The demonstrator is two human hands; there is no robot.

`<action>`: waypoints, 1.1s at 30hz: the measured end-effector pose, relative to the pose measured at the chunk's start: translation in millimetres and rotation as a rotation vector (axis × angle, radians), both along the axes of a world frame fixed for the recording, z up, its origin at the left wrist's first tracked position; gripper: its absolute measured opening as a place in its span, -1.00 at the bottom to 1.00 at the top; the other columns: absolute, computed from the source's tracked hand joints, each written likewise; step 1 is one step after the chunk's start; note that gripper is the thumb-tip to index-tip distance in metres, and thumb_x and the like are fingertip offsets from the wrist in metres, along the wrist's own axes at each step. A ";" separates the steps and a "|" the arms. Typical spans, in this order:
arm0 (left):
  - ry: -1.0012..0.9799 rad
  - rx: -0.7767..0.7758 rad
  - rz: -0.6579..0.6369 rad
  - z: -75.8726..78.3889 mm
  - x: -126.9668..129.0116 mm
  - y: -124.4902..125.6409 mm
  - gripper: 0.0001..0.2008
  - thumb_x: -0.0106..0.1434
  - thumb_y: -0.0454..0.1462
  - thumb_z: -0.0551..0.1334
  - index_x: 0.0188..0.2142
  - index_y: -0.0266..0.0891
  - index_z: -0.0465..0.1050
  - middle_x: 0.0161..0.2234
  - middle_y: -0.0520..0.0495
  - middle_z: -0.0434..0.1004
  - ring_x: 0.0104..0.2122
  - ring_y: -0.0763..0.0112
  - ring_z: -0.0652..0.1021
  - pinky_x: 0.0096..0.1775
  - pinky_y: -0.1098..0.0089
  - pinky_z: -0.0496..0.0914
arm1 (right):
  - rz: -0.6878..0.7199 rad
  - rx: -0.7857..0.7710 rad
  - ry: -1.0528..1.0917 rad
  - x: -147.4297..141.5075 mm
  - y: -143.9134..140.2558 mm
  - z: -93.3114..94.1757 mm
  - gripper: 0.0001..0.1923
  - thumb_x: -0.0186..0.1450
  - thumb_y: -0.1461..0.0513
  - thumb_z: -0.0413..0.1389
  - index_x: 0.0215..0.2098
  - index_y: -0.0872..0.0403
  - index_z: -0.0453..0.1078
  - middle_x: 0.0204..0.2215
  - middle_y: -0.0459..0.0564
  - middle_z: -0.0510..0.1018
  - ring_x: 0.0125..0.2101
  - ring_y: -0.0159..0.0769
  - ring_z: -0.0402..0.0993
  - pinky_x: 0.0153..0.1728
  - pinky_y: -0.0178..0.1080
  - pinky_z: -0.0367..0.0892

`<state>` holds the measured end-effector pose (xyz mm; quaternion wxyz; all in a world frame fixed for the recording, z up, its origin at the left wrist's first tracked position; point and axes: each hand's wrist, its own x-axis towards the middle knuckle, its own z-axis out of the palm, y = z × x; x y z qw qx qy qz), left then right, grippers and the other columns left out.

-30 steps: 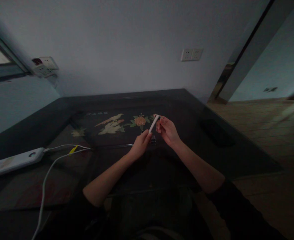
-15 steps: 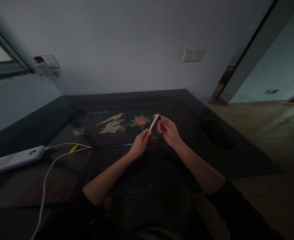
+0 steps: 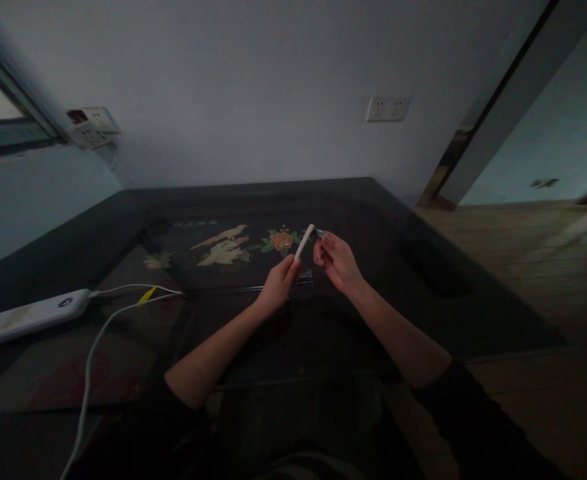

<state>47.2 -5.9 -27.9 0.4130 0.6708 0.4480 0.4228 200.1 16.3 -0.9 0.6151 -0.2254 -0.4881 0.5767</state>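
Observation:
My left hand (image 3: pixel 279 283) is closed round the lower end of a slim white stick that looks like a toothbrush head (image 3: pixel 303 244), held tilted above the table. From its upper tip, blue-green bristles (image 3: pixel 318 233) point right toward my other hand. My right hand (image 3: pixel 338 260) has its thumb and forefinger pinched at the ends of these bristles, its other fingers curled. The lower end of the white piece is hidden in my left fist.
Under my hands is a dark glossy table (image 3: pixel 253 340) with a bird-and-flower picture. To the left lies a white power bank (image 3: pixel 33 317) with a white cable (image 3: pixel 89 363) plugged in. A dark flat object (image 3: pixel 436 268) lies on the right. Sockets (image 3: pixel 388 109) are on the wall behind.
The white piece has shifted slightly up and left and turned a little, so more of the blue-green bristles shows. Both hands have barely moved.

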 end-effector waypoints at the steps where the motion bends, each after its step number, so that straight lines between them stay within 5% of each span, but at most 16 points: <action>1: 0.001 -0.003 0.000 0.2 0.6 -1.1 -0.68 0.34 -0.04 0.01 -0.43 -0.20 0.16 -0.59 0.14 0.14 -0.59 0.56 0.21 -0.53 0.52 0.11 | -0.005 -0.005 -0.008 0.2 0.2 -0.1 -0.61 0.13 -0.07 0.26 -0.37 0.04 0.36 -0.67 -0.22 0.31 -0.66 -0.48 0.12 -0.62 -0.30 0.00; 16: 0.031 -0.019 -0.121 7.3 4.3 -10.1 -0.69 0.35 -0.04 -0.01 -0.38 -0.22 0.20 -0.54 0.10 0.18 -0.54 0.54 0.24 -0.52 0.52 0.13 | -0.025 -0.054 0.000 1.0 0.7 0.6 -0.53 0.07 -0.08 0.30 -0.21 0.07 0.51 -0.64 -0.19 0.30 -0.61 -0.48 0.12 -0.62 -0.34 0.06; 28: 0.016 0.016 -0.019 3.0 -1.3 -0.2 -0.69 0.34 -0.05 0.01 -0.43 -0.20 0.15 -0.60 0.14 0.14 -0.59 0.54 0.21 -0.51 0.51 0.12 | -0.016 0.026 -0.029 1.5 1.5 -0.3 -0.61 0.16 -0.08 0.23 -0.50 0.04 0.31 -0.65 -0.18 0.28 -0.63 -0.48 0.09 -0.60 -0.30 0.00; 33: 0.053 0.046 0.010 -0.3 -4.1 4.2 -0.69 0.34 -0.06 0.02 -0.42 -0.21 0.16 -0.59 0.12 0.15 -0.58 0.54 0.22 -0.51 0.50 0.11 | -0.017 0.018 -0.037 1.5 1.4 -0.5 -0.61 0.16 -0.08 0.23 -0.46 0.03 0.30 -0.65 -0.19 0.29 -0.63 -0.47 0.09 -0.59 -0.29 0.00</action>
